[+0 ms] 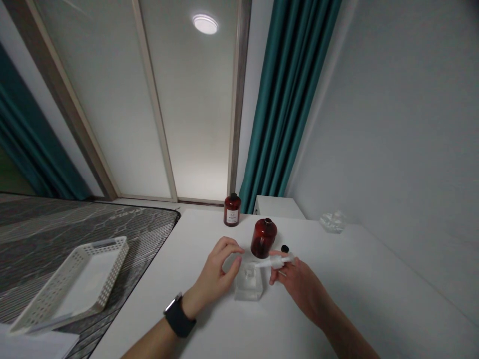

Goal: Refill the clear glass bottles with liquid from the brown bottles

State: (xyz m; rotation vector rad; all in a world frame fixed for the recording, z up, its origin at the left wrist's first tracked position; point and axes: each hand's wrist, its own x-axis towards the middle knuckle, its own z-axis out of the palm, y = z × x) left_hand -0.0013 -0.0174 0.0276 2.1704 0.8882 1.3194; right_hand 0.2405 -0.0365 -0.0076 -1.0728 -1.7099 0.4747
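Observation:
My left hand [219,271] curls over a clear, square glass bottle [249,284] standing on the white table [209,319], thumb and fingers near its top; a dark watch sits on that wrist. My right hand [295,279] pinches a white syringe-like dropper [275,263] that points left at the clear bottle's mouth. Just behind stands an open amber bottle [264,238] without its cap. A small black cap [285,248] lies beside it on the right.
A second amber bottle [232,210] with a black cap and label stands at the table's far edge. Crumpled clear plastic [332,221] lies far right by the wall. A white perforated tray [75,284] rests on the grey mattress to the left.

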